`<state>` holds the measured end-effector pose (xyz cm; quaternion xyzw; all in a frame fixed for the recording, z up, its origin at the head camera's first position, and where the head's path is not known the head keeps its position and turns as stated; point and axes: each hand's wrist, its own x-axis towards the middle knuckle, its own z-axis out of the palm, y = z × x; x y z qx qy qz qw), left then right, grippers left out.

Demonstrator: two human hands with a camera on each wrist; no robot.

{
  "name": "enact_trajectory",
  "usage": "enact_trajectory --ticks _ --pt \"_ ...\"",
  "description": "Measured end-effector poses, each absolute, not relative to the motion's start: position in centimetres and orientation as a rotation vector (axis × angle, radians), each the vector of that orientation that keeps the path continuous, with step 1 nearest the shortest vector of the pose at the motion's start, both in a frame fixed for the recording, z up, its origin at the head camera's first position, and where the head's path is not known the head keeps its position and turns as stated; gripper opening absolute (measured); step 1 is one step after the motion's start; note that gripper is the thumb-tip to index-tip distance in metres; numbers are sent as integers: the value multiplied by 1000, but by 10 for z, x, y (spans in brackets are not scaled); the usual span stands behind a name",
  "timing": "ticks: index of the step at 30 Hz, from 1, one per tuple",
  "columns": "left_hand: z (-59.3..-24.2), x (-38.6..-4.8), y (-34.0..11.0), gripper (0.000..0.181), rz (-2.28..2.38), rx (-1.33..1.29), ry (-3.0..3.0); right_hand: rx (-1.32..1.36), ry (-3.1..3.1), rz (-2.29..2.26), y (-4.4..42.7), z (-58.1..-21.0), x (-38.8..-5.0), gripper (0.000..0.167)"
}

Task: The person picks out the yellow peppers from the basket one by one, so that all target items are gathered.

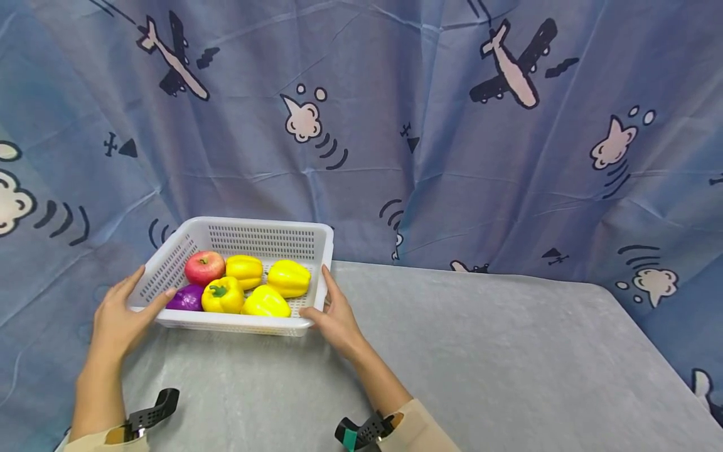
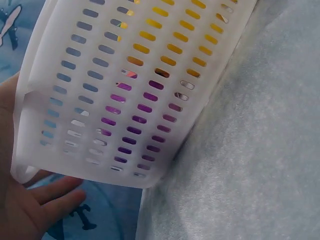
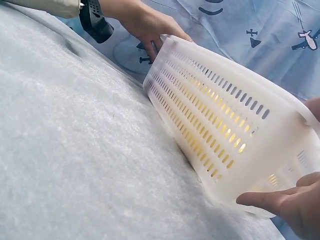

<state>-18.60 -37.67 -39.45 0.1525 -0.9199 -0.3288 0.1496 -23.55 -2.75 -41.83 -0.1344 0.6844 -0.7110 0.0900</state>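
A white slotted plastic basket [image 1: 226, 321] sits at the left of the table, near the curtain. My left hand [image 1: 118, 317] grips its left end, thumb over the rim. At the opposite end my right hand [image 1: 337, 317] holds the side, thumb at the front corner. Inside lie a red apple [image 1: 204, 268], several yellow bell peppers [image 1: 288, 279] and a shiny purple item [image 1: 186, 298], partly hidden by the front rim. Purple and yellow show through the slots of the basket wall [image 2: 45, 70] in the left wrist view.
A grey cloth-like cover lies over the table [image 1: 480, 351], whose right edge slants away. Behind it hangs a blue curtain [image 1: 373, 81] printed with planes and clouds. In the left wrist view the basket's corner reaches past the table's left edge. Both wrists wear black straps [image 1: 152, 414].
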Motion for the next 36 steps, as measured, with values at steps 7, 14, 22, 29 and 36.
enact_trajectory --ticks 7,14,22,29,36 --pt "-392 -187 -377 93 -1000 526 -2665 -419 1971 -2152 -26 -416 -235 99" --pt "-385 -183 -373 99 -1026 504 -2692 -448 1996 -2140 -19 -407 -230 99" --pt "-370 -182 -361 101 -1012 479 -2701 -426 2075 -2105 -4 -397 -223 98" --pt "-353 -179 -342 105 -991 414 -2730 -380 2141 -2068 18 -388 -215 96" --pt "-338 -180 -315 104 -979 351 -2729 -341 2169 -2080 48 -371 -205 95"
